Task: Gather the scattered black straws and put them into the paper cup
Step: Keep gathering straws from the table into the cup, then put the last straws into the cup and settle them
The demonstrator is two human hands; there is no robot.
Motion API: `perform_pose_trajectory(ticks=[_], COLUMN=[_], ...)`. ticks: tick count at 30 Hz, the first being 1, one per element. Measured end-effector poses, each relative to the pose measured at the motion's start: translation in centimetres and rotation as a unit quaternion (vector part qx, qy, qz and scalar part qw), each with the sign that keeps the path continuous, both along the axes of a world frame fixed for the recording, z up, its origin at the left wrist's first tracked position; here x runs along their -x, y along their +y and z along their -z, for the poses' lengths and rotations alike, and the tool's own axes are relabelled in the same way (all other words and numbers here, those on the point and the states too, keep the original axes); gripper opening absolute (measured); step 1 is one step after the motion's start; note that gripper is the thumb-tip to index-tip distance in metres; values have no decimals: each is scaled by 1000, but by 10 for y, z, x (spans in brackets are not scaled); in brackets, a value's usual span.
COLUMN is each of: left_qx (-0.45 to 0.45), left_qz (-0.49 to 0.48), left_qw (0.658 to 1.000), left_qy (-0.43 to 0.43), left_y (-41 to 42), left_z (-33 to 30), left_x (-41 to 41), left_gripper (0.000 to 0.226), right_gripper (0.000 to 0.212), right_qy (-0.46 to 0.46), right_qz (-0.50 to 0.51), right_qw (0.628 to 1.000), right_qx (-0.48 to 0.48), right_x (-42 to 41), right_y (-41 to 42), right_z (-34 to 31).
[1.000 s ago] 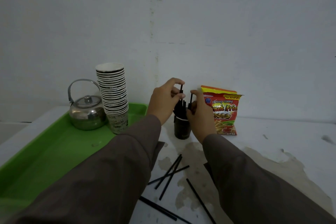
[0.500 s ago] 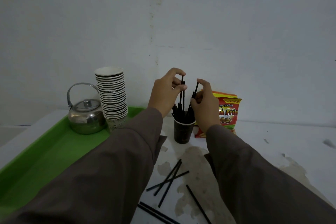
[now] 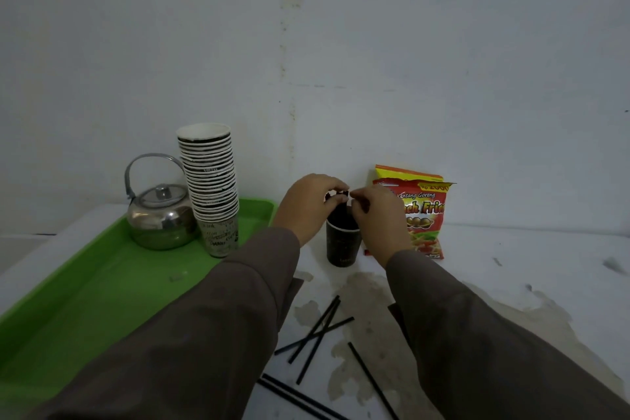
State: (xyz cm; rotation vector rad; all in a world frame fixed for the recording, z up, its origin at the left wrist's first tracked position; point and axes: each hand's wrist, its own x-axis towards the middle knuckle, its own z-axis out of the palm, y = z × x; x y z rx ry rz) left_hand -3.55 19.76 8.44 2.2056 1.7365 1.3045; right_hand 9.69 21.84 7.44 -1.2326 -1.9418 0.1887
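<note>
A dark paper cup (image 3: 342, 248) stands upright on the white table, filled with black straws whose tops (image 3: 337, 195) show between my fingers. My left hand (image 3: 308, 206) curls over the straw tops from the left. From the right, my right hand (image 3: 380, 215) pinches the same bundle. Both hands sit directly above the cup's rim and hide most of the bundle. Several loose black straws (image 3: 318, 331) lie crossed on the table in front of the cup, between my sleeves, and two more (image 3: 293, 397) lie near the bottom edge.
A green tray (image 3: 85, 300) at the left holds a metal kettle (image 3: 160, 211) and a tall stack of paper cups (image 3: 211, 187). A red snack bag (image 3: 422, 215) leans on the wall right of the cup. Brown stains (image 3: 368, 310) mark the table.
Both hands have come down and drawn together over the cup, pressing the straws lower into it; the straws stood taller between the fingers before. The loose straws have not moved.
</note>
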Motion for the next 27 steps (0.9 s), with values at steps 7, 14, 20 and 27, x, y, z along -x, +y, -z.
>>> perform_pose_trajectory(ticks=[7, 14, 20, 27], left_qx=[-79, 44, 154, 144], left_qz=[8, 85, 119, 114], left_qw=[997, 994, 972, 967], left_qy=[-16, 49, 133, 176], left_y=[-41, -149, -190, -197], left_z=[-28, 28, 83, 93], left_x=[0, -1, -16, -15], left_gripper=[23, 16, 25, 20], right_gripper=[21, 18, 23, 18], right_qy=[67, -123, -273, -316], right_qz=[-21, -83, -26, -21], right_qw=[995, 976, 943, 944], right_qx=[-70, 157, 189, 91], right_x=[-16, -47, -48, -47], right_y=[-40, -118, -151, -168], right_z=[-26, 24, 63, 77])
